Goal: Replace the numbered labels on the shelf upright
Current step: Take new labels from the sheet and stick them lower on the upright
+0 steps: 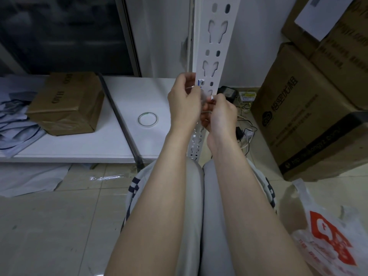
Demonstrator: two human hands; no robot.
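Observation:
A white perforated shelf upright point(216, 42) runs from top centre down between my forearms. A small white label with blue print point(199, 82) sits on its left edge, right beside my left hand's fingertips. My left hand point(184, 98) pinches the upper end of a clear strip of tape point(203, 96) in front of the upright. My right hand point(221, 112) pinches the strip's lower end, just below and to the right. Both hands hide the upright's middle part and most of the strip.
A tape roll point(147, 118) lies on the low white shelf board point(79, 148) at left, next to a brown cardboard box point(67, 104) and a dark rod point(121, 120). Large cartons point(310, 108) stack at right, cables and a power strip point(247, 132) beyond. A plastic bag point(328, 236) lies bottom right.

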